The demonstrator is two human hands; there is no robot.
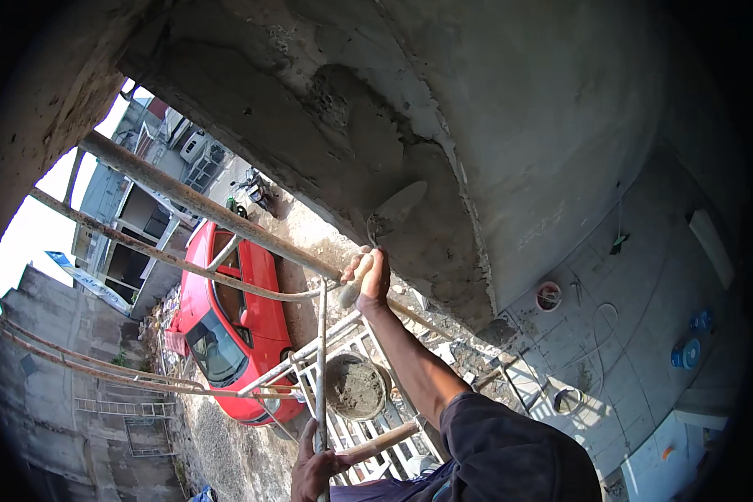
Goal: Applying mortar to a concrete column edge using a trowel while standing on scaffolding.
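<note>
By patchy grey wall [309,121] nr. tiled flr. [598,356], R hand [374,280] grips trowel [400,203], L hand [314,470] scaff. pole [321,368].

Right forearm [418,356] extends far and leftward; right grip [374,280] is curled tight. Left grip [312,470] is positioned near, left of the right forearm, also curled.

A glossy red car [265,272] stands outdoors near a dark motorcycle [258,192]. A weathered grey wall [46,322] rises at left. On the grey tiled floor [644,335] are a small pink-rimmed round bucket [549,297], a thin pale looped hose [600,364] and a blue plastic bottle [686,354].
</note>
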